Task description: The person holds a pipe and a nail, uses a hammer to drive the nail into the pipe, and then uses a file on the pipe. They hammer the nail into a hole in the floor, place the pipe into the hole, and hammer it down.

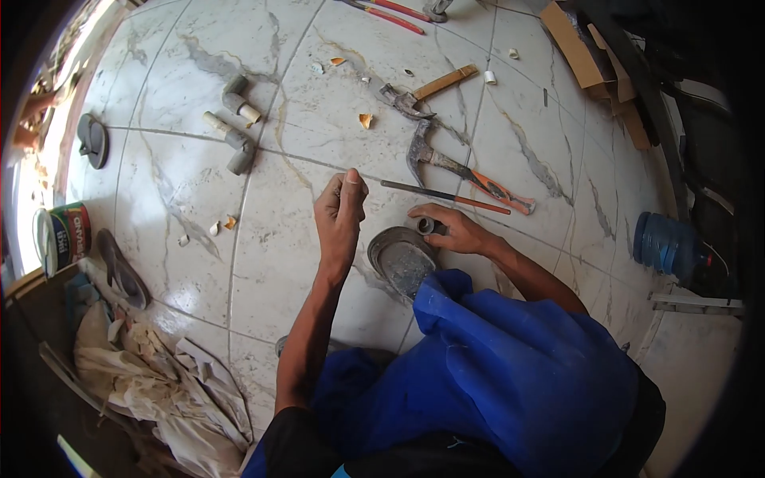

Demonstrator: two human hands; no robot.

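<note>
My left hand (341, 215) is raised over the floor with fingers curled and thumb on top; whatever it may hold is hidden. My right hand (460, 231) grips a short grey pipe fitting (425, 225), its round opening facing up, just above a dusty shoe (405, 263). Beyond the hands lies a thin dark rod with a reddish end (446, 197). Past it rest a claw hammer with an orange-and-black handle (470, 171) and a wooden-handled hammer (430, 92). Two grey elbow pipe pieces (237, 147) (237, 99) with pale stubs lie farther left.
Orange-and-white shards (366, 120) and a white pipe piece (490, 77) dot the marble tiles (295, 207). Sandals (94, 141), a paint bucket (64, 237) and crumpled cloth (151, 366) occupy the left. Right are cardboard (575, 48) and a blue bottle (663, 243). Red-handled tools (390, 14) lie at the top.
</note>
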